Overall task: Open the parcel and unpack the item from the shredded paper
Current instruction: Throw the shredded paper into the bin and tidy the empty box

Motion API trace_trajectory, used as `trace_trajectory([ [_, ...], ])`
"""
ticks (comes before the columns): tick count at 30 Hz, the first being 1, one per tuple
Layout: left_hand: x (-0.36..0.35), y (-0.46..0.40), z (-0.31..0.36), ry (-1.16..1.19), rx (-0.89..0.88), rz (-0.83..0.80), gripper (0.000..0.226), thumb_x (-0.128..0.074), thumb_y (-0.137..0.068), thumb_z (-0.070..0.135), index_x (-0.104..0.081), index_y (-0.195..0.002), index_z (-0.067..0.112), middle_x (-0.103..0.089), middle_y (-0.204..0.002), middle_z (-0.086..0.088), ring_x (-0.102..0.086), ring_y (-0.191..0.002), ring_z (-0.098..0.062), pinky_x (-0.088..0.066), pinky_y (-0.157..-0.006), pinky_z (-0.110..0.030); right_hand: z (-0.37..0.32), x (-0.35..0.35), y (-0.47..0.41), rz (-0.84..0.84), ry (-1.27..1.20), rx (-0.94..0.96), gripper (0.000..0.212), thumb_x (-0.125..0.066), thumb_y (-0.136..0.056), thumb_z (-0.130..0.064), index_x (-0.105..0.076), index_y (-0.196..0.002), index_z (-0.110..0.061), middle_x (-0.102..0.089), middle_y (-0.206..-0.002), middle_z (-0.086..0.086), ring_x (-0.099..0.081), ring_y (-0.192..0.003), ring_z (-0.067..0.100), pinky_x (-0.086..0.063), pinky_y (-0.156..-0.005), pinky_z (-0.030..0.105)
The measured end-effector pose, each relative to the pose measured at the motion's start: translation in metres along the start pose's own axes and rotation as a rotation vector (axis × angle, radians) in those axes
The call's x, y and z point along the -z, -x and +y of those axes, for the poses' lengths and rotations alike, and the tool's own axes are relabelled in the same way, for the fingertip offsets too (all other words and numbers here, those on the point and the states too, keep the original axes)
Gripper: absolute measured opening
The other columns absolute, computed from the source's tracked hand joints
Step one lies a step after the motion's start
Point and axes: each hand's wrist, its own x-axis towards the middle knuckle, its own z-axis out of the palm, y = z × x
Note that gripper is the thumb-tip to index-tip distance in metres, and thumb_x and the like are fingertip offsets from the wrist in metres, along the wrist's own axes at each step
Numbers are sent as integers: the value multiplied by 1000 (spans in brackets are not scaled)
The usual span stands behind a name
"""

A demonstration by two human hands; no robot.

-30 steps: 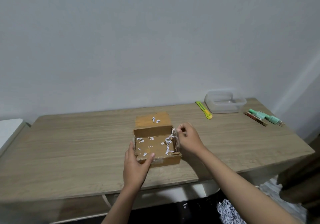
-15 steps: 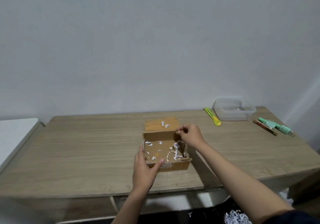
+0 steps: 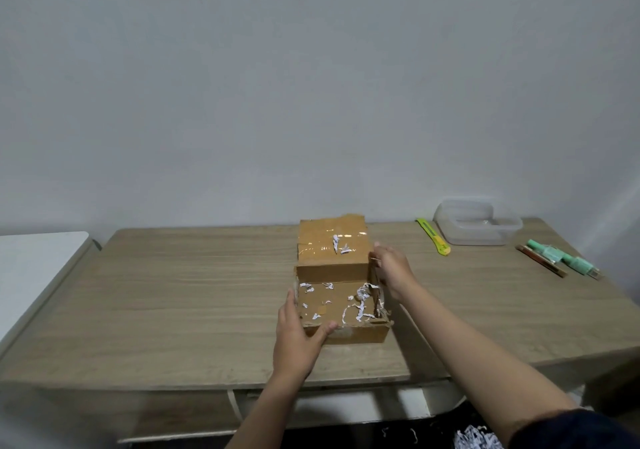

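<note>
A small brown cardboard box (image 3: 353,335) lies open in the middle of the wooden table (image 3: 173,292). Its taped lid flap (image 3: 332,242) lies folded back on the far side, with a few white scraps stuck to it. Inside, only scattered bits of white shredded paper (image 3: 360,304) lie on the box floor. My left hand (image 3: 298,337) grips the box's near left corner, thumb over the front rim. My right hand (image 3: 391,270) holds the box's right wall near the far corner, fingers curled on it.
At the back right of the table stand a clear plastic container (image 3: 478,225), a yellow-green utility knife (image 3: 433,237), and mint-green pens beside a brown stick (image 3: 561,261). A heap of shredded paper (image 3: 474,440) lies on the floor under the table's right side. A white surface (image 3: 31,268) adjoins the left.
My right hand slid from the middle of the box's right wall back to its far right corner. The left hand kept its hold; the view tilted up slightly.
</note>
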Motion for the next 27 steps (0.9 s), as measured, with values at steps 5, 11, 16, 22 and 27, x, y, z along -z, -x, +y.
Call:
trace_trajectory([
  [5,0,1,1,9,7,-2,104,-74,-70,52,-15,-149,20,-31,-150,-4,-33,-136,-20,-29,-101,-25,12,9,9,4,-91,43,41,-32,-100,-35,-54,-124,-9,-60,-120,7,-51,-118,23,-27,-95,32],
  [11,5,5,-6,158,69,-70,101,-72,-80,30,-1,-150,19,-29,-150,5,-32,-135,-9,-29,-103,-18,29,15,26,-7,-248,9,39,-43,-97,-31,-53,-126,-6,-61,-125,14,-58,-112,22,-43,-89,26],
  [16,7,14,-1,265,81,-73,63,-38,-98,33,-8,-150,16,-18,-155,6,-18,-133,3,-14,-101,-8,56,14,38,-81,-171,19,30,-51,-95,-30,-59,-118,-12,-63,-125,12,-63,-104,17,-48,-91,31],
  [22,-11,25,14,399,106,-18,49,-42,-97,33,-34,-143,19,-48,-140,2,-44,-129,-13,-33,-101,-23,80,25,53,-75,18,79,52,-62,-81,-21,-50,-131,-23,-63,-126,-2,-60,-113,13,-47,-101,38],
  [27,-48,54,40,413,23,-38,33,-48,-96,23,-44,-128,30,-60,-120,14,-56,-106,9,-40,-81,-1,82,78,55,-4,16,85,61,-63,-76,-23,-47,-135,-20,-56,-134,0,-53,-123,17,-41,-107,44],
])
